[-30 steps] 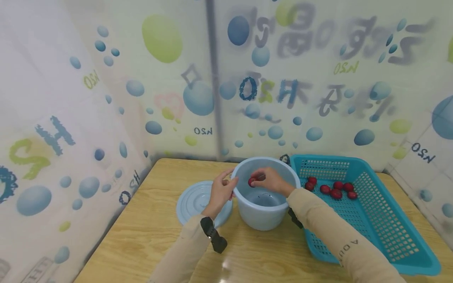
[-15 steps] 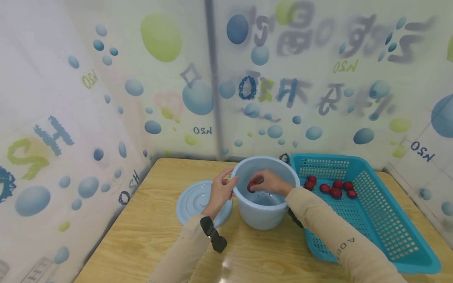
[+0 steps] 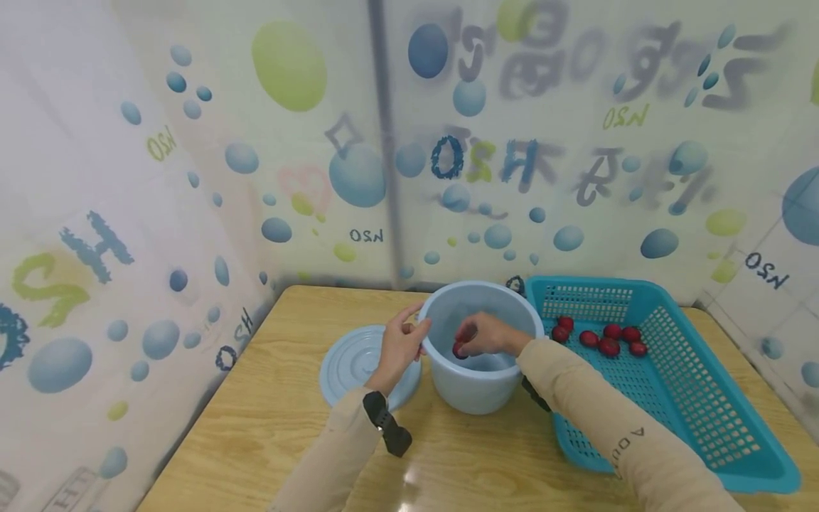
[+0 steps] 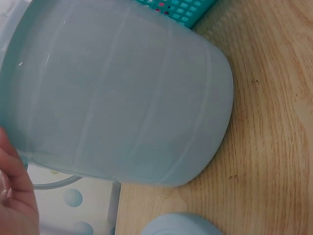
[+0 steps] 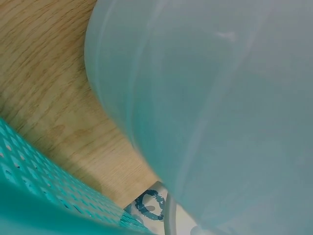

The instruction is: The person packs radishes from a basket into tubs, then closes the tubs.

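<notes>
A light blue plastic bucket [image 3: 473, 392] stands upright and uncovered on the wooden table. My right hand [image 3: 486, 334] reaches down inside it and pinches a small, round, dark-red fruit [image 3: 458, 349] near the inner left wall. At the bucket's left rim my left hand [image 3: 398, 350] grips the edge between thumb and fingers; the left wrist view shows its curled fingers [image 4: 13, 169] beside the rim. From the right wrist camera only the bucket's outer wall [image 5: 210, 107] shows, and the hand itself is out of sight. The matching round lid [image 3: 350, 366] lies flat left of the bucket.
To the right, a turquoise slotted basket [image 3: 707, 398] stands close beside the bucket, with several red fruits [image 3: 608, 347] toward its back. Patterned sheeting [image 3: 365, 242] hangs behind the wooden table [image 3: 256, 419] and along its left side.
My right hand has lowered a little inside the bucket with the red fruit in its fingers. The left hand stays at the rim; the bucket, lid and basket keep their places.
</notes>
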`<act>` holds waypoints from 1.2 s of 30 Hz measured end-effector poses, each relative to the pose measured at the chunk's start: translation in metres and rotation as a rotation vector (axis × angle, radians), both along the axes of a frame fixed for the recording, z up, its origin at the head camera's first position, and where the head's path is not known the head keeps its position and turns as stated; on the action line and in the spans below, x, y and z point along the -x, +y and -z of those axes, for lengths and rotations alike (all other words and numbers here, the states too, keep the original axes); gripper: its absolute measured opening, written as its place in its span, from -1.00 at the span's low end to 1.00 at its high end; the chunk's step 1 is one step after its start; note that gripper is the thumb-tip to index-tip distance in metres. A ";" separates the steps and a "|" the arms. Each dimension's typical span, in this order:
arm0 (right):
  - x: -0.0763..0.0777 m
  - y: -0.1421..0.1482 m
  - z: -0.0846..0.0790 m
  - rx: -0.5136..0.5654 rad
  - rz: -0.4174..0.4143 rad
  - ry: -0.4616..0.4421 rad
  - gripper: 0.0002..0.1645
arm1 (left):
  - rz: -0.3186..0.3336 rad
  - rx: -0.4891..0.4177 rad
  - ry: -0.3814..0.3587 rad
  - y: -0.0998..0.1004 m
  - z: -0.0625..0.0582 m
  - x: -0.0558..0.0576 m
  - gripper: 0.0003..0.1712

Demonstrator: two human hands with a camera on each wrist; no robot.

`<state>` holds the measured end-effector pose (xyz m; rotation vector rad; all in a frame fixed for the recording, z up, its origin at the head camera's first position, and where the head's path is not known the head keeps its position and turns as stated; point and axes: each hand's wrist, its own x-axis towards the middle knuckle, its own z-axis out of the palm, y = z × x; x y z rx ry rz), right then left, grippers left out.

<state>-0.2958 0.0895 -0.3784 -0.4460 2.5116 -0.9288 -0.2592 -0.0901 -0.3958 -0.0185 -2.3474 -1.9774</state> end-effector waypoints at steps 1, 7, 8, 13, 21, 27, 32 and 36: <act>-0.001 0.000 0.000 -0.008 0.002 -0.026 -0.67 | 0.000 0.000 0.000 0.000 0.000 0.000 -0.51; -0.005 -0.001 0.000 -0.032 0.007 -0.108 -0.73 | 0.007 0.000 0.011 -0.001 -0.002 -0.001 -0.50; -0.005 -0.002 -0.001 -0.031 0.010 -0.105 -0.73 | 0.009 0.000 0.014 -0.001 -0.002 -0.001 -0.50; -0.005 -0.001 0.000 -0.047 0.018 -0.079 -0.69 | 0.012 -0.001 0.019 -0.001 -0.002 -0.002 -0.50; -0.001 0.002 0.002 -0.051 0.049 0.037 -0.65 | 0.010 -0.003 0.020 0.000 0.001 -0.001 -0.51; 0.002 0.006 0.000 0.016 0.033 0.168 -0.66 | 0.006 0.009 0.020 0.001 0.002 0.000 -0.52; -0.004 0.010 -0.010 0.166 -0.018 0.264 -0.67 | 0.000 0.003 0.023 0.001 0.001 -0.001 -0.52; -0.015 0.018 -0.025 0.300 -0.038 0.322 -0.70 | 0.008 -0.004 0.029 -0.001 0.000 -0.002 -0.52</act>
